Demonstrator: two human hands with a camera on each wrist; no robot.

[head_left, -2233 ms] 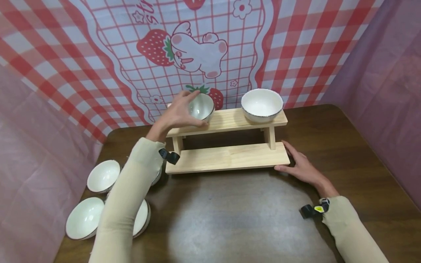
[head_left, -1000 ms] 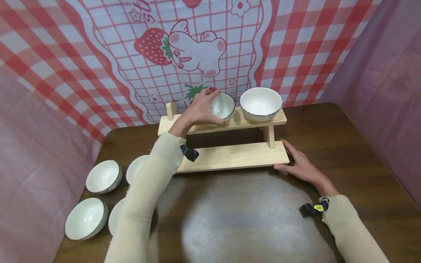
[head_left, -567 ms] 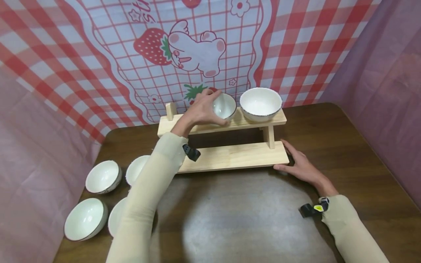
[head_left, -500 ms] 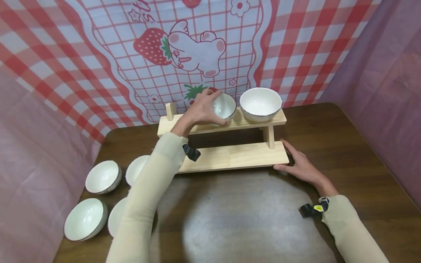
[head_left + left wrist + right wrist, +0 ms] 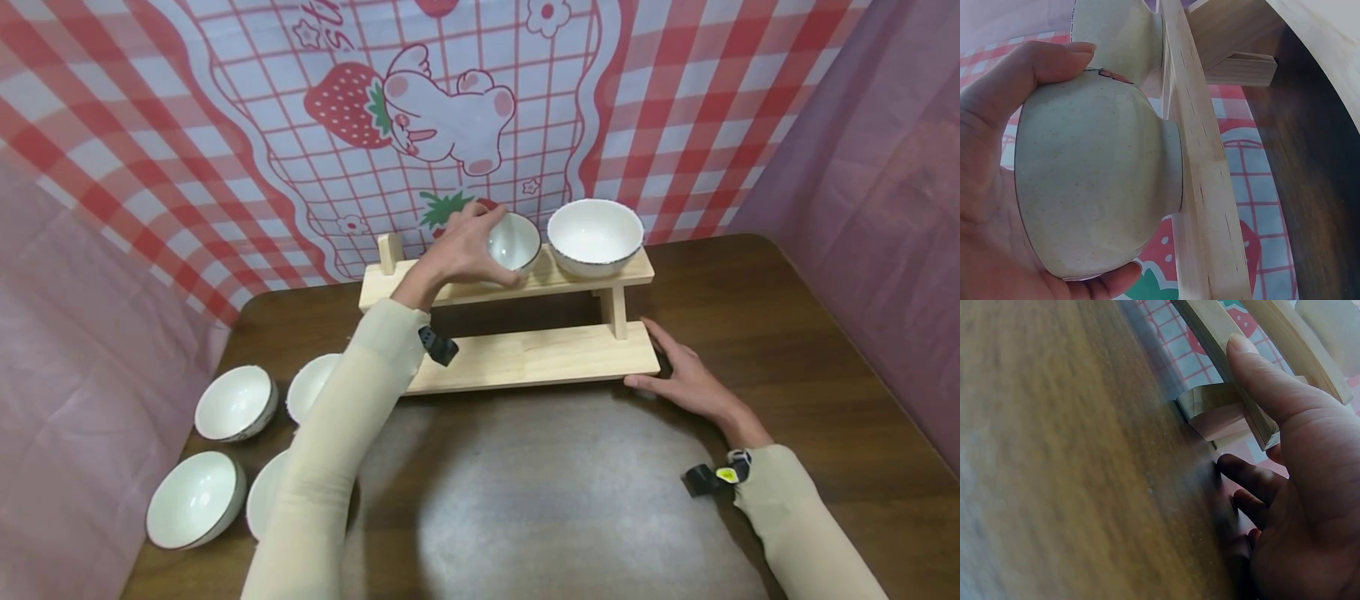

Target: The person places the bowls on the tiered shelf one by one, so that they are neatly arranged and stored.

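On the upper board of a two-tier wooden shelf, my left hand grips a small pale bowl by its sides, thumb in front. The left wrist view shows the bowl with its foot against the board, thumb and fingers at its rim. A larger white bowl stands just right of it on the same board. My right hand holds the right end of the lower board; in the right wrist view its thumb lies on the board edge and the hand wraps the end.
Several bowls stand on the table at the left, including a pale green one and a white one; my left forearm partly covers two others. A checked cloth hangs behind the table.
The left hand has moved right along the upper board with the small bowl, close to the larger bowl, and has barely shifted in the last half second. The right hand stays at the lower board.
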